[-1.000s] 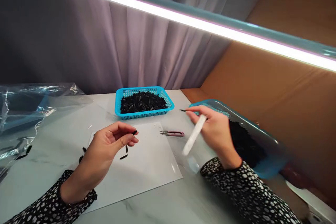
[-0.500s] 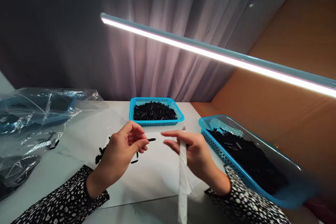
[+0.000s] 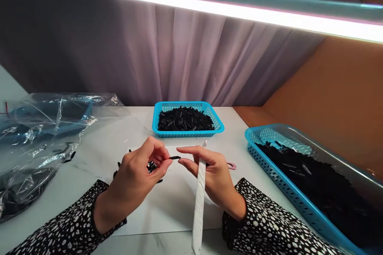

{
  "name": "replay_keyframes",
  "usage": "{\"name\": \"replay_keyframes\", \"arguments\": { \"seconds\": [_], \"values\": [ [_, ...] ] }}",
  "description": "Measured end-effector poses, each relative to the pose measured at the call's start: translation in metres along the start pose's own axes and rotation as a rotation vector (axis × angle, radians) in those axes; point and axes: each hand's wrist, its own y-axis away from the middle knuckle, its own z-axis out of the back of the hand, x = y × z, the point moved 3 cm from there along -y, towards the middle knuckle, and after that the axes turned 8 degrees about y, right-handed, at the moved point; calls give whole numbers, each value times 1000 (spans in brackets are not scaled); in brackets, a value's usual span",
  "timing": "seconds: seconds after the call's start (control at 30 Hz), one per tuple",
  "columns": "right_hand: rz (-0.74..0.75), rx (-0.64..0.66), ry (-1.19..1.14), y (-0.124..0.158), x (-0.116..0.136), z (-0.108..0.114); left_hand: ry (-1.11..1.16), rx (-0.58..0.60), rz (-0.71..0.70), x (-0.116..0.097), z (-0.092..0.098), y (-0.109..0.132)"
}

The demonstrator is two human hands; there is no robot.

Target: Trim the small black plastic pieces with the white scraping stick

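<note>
My left hand (image 3: 140, 171) pinches a small, thin black piece (image 3: 174, 157) between thumb and fingertips, its free end sticking out to the right. Across from it, my right hand (image 3: 211, 169) grips a long tool wrapped in white (image 3: 199, 203), with a narrow metallic tip (image 3: 205, 143) pointing away from me. The right thumb tip is at the piece's free end; whether it touches cannot be made out. Beneath my hands lies a white board (image 3: 176, 211). More black pieces (image 3: 152, 166) lie on it, partly hidden behind my left hand.
A blue basket (image 3: 188, 133) of black pieces stands at the back. At right is a larger blue basket (image 3: 277, 179), also holding black pieces, with a clear cover or rim. Clear plastic bags (image 3: 60, 121) fill the left. A pink object (image 3: 231, 166) shows behind my right hand.
My hands have come closer together, and the right thumb and forefinger now reach the black piece's free end. The view has tilted down and shifted, so the lamp appears higher.
</note>
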Motion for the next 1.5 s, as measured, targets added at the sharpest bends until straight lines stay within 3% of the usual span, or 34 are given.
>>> {"name": "replay_keyframes", "arguments": {
  "seconds": [0.37, 0.83, 1.27, 1.4, 1.5],
  "values": [
    [30, -16, -63, 5, 7, 0, 48, 12, -24, -9, 0, 4],
    [33, -26, -85, 6, 8, 0, -42, -88, -367, -10, -1, 11],
    [-14, -13, -188, 6, 9, -1, -37, -85, -339, -8, 0, 12],
    [-101, 9, -235, 5, 4, -2, -103, 11, -270, -2, 7, 4],
    [-178, 24, -293, 4, 0, -2, -295, 256, -151, 11, 5, -2]
  ]
}}
